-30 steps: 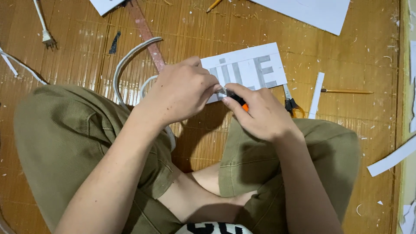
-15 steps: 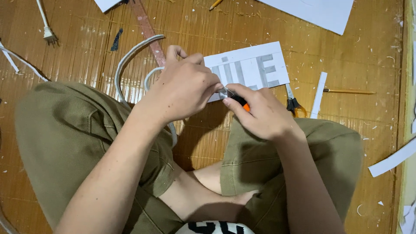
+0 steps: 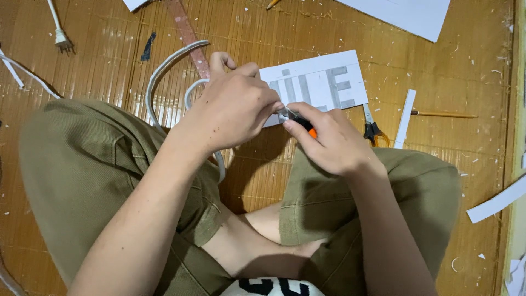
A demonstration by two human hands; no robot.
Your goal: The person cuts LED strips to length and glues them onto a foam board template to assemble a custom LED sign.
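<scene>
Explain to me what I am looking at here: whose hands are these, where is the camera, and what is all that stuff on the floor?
There is no machine here. A person sits cross-legged on a wooden bamboo-strip floor, in olive-green shorts, and wears the one camera on the head, so you look straight down at that person's own two bare hands.

The left hand and the right hand meet over the knees. Together they pinch a small craft knife with an orange and black handle; its metal tip sits between the fingertips.

Behind the hands lies a white card with grey block letters. To the right are small scissors with orange handles, a narrow white paper strip and a thin wooden pencil. To the left are a white electric cable, its plug and a reddish transparent ruler. Paper scraps are scattered about.
</scene>
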